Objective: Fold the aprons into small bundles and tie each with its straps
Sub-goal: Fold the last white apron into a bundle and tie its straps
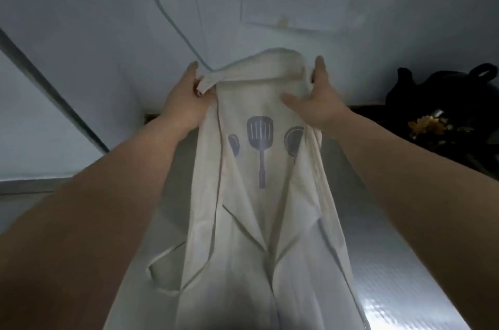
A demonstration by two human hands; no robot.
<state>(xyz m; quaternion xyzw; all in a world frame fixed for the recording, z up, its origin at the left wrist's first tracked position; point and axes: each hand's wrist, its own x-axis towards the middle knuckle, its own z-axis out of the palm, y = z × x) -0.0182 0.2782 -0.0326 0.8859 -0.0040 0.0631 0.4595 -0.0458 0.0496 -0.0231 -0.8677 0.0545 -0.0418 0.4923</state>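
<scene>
While the apron (259,194) hangs lifted over the metal table (391,262), both hands hold it up by its top edge: the left hand (183,102) pinches the top left corner between thumb and curled fingers, and the right hand (318,105) grips the top right corner, thumb laid on the front and fingers wrapped behind the cloth. The long sides look turned in toward the middle, leaving a narrow strip with the utensil print (260,140) showing between the flaps, so I judge this to be the early lengthwise fold, with no bundle made yet. A strap (162,270) hangs loose in a loop on the left, near the table. The next move probably calls for lowering the strip flat on the table without letting the flaps fall open, then folding or rolling it from one end while keeping the straps free for tying. The only container in sight is a black bag (442,89) on the dark surface to the right, well apart from the apron; what it holds cannot be seen, and some yellow stuff (426,124) lying just in front of it is too blurred to name.
</scene>
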